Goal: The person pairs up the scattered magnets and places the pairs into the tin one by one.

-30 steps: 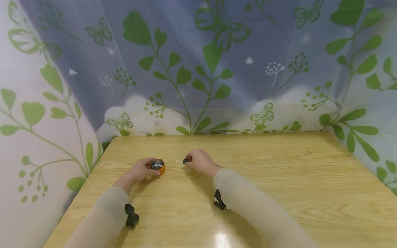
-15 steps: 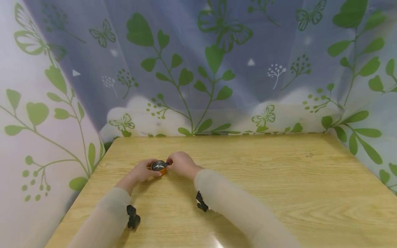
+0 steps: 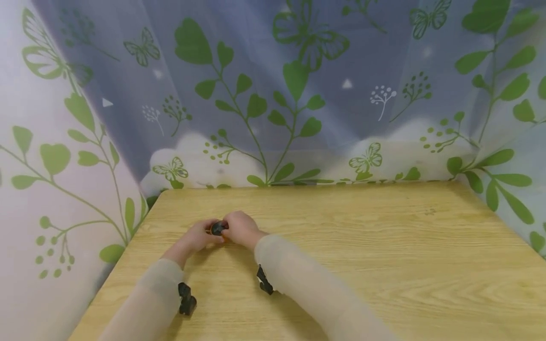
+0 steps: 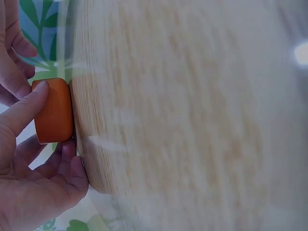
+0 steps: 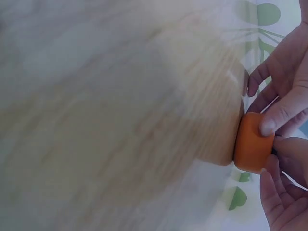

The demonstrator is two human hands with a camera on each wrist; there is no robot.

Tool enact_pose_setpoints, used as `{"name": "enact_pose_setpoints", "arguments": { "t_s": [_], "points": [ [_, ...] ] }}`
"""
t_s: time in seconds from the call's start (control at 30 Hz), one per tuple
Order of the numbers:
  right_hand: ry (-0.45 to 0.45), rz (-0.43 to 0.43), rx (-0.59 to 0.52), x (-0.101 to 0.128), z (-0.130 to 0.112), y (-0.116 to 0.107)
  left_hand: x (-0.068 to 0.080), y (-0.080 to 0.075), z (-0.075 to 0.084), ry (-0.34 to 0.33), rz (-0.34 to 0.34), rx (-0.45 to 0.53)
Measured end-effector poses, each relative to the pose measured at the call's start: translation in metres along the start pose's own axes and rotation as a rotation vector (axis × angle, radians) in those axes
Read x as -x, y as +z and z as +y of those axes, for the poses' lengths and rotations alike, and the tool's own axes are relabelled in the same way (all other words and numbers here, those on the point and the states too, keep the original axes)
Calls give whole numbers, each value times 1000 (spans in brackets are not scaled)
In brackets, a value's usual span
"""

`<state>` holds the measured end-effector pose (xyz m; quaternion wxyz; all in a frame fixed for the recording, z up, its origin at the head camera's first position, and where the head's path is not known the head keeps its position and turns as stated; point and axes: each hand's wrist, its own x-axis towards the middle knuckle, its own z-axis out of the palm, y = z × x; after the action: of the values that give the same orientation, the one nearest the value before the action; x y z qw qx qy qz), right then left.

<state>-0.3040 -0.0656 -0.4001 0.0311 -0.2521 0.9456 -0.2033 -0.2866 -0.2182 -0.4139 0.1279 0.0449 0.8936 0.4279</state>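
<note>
A small orange tin stands on the wooden table, left of the middle. My left hand grips its side, with the thumb lying on the orange wall. My right hand is curled over the tin from the right and pinches a small dark lid on its top. In the right wrist view the tin sits at the table's edge line, between the left hand's fingers above and the right hand's fingers below. The tin's inside is hidden.
A curtain printed with green leaves and butterflies closes off the table at the back and on both sides. Black wrist mounts sit on both sleeves. Bare wood stretches to the right of the hands.
My right hand carried the dark lid leftward from beside the tin onto the tin's top. The shiny inside of the tin is now covered. My left hand stayed on the tin.
</note>
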Motion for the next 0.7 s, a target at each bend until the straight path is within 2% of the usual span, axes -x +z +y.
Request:
{"name": "enact_pose_setpoints", "arguments": {
  "t_s": [0.17, 0.37, 0.57, 0.7],
  "points": [
    [25, 2, -7, -2, -1, 3, 0, 0, -1, 9, -7, 21],
    [6, 19, -27, 1, 3, 4, -3, 2, -1, 2, -3, 5],
    [-71, 45, -97, 14, 17, -4, -2, 1, 1, 5, 13, -79],
    [-87, 48, -139, 31, 40, -17, -2, 1, 3, 16, 10, -143]
  ]
}}
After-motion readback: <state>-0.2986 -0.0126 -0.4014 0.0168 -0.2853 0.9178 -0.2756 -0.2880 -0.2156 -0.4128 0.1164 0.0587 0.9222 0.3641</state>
